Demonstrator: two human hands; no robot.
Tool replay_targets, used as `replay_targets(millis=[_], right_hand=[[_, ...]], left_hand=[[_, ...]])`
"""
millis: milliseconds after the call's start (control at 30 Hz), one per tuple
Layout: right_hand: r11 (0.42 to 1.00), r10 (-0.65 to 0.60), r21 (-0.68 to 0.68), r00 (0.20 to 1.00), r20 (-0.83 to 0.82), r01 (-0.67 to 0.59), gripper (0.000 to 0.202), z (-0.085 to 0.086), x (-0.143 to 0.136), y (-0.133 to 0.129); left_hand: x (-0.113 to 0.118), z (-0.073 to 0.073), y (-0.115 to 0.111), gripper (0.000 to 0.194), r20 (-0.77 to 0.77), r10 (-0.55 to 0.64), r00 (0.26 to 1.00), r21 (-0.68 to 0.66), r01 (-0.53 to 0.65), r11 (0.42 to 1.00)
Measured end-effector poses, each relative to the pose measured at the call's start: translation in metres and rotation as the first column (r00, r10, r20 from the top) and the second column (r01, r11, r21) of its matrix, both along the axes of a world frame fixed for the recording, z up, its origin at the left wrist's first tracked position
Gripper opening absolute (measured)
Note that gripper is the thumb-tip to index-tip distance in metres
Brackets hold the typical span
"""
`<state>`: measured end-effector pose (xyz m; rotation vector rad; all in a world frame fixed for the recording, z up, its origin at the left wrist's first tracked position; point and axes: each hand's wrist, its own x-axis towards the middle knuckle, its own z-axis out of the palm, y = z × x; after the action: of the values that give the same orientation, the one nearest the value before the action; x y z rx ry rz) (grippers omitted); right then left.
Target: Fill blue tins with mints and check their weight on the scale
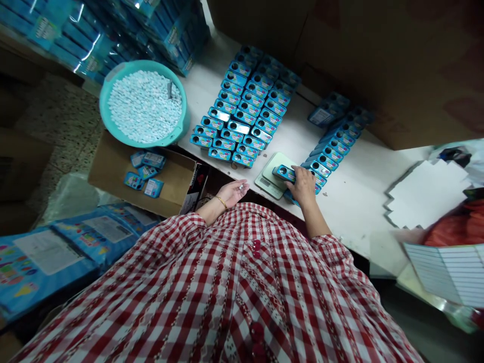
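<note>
My right hand grips the end of a small blue tin with a round dark opening in its top. That tin is over the pale green weighing scale; whether it rests fully on it I cannot tell. My left hand is palm up by the table's front edge, fingers cupped round a small white pellet, perhaps more than one. Similar pellets fill a turquoise basin at the left. Rows of blue tins stand behind the scale, with another row right of it.
An open cardboard box holding several blue packs sits below the basin. Wrapped blue packs are stacked at the back left. On the right lie white zigzag-edged sheets and lined paper. Large cardboard borders the back.
</note>
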<state>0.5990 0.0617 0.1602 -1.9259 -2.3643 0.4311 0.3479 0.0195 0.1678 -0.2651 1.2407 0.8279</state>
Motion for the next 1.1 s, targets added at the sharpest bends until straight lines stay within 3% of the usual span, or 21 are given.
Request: replay_targets(millis=[533,833,967,1100], right_hand=[[0.999,-0.042,-0.018,0.998,-0.036,0.042,0.041,-0.009,0.006,-0.001],[0.997,-0.075,0.005,0.982,-0.171,0.077,0.035,-0.023,0.011,0.001],[0.981,-0.169,0.053,0.952,-0.256,0.188,0.036,-0.023,0.017,0.032],[0.946,-0.256,0.137,0.935,-0.247,0.295,0.038,-0.013,0.019,0.103]], left_hand=[[0.006,0.000,-0.003,0.020,-0.002,0.006,1.000,-0.015,-0.006,1.000],[0.006,-0.006,-0.002,0.018,0.021,0.018,1.000,-0.020,-0.017,1.000],[0.005,-0.005,-0.002,0.018,0.009,0.030,0.999,-0.037,-0.030,0.999],[-0.004,-0.004,-0.004,0.019,-0.019,0.090,0.996,-0.021,-0.091,0.996]])
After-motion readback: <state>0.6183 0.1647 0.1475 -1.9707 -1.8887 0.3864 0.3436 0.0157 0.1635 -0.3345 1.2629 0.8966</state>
